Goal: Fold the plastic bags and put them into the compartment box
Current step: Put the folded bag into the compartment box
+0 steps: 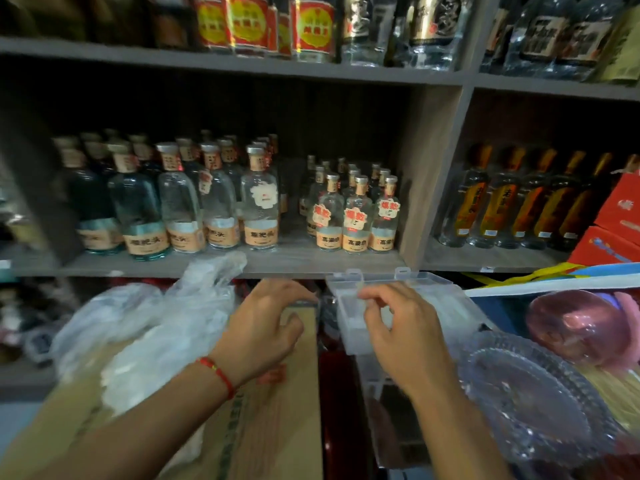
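Observation:
A heap of crumpled clear plastic bags lies on a brown cardboard carton at the lower left. To its right sits the clear compartment box, its lid swung back against the shelf edge. My left hand hovers over the carton's far corner with curled fingers; blur hides whether they hold anything. My right hand is over the box's left compartments, thumb and forefinger pinching a small translucent folded bag.
Grey shelves of glass liquor bottles fill the background just beyond my hands. A cut-glass plate and a pink glass bowl crowd the right side. Red cartons stand on the right shelf.

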Demonstrator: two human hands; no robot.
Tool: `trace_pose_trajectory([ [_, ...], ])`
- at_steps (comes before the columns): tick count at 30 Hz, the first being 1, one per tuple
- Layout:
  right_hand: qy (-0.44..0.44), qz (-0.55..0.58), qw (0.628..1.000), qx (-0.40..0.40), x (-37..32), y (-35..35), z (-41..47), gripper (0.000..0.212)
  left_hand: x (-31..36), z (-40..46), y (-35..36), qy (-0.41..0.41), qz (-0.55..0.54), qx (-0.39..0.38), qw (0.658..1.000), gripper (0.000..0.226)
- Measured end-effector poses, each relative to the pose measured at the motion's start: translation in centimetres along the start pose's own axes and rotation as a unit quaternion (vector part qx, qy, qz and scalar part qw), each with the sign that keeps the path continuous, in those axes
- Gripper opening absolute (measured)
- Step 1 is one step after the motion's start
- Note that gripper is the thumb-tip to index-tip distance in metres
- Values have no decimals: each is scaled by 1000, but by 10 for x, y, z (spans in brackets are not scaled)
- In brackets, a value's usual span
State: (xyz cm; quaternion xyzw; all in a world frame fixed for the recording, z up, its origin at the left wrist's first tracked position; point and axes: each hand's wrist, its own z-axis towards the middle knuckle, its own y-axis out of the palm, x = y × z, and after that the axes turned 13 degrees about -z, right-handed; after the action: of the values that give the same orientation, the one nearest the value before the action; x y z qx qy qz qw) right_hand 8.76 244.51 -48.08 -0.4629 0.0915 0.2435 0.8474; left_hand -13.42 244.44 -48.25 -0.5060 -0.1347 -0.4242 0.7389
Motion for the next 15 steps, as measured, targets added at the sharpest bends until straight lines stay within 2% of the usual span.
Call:
trace_pose_trajectory([
  [6, -66, 65, 986, -141, -97, 64, -31, 16, -33, -99, -67, -77, 72, 134, 985, 34],
  [12, -45, 54, 989, -132, -157, 120, -15, 27, -67, -140, -111, -190, 61, 197, 960, 38],
  [15, -45, -45, 990, -123, -181, 147, 36, 42, -75, -133, -115, -244, 16, 217, 945, 41],
])
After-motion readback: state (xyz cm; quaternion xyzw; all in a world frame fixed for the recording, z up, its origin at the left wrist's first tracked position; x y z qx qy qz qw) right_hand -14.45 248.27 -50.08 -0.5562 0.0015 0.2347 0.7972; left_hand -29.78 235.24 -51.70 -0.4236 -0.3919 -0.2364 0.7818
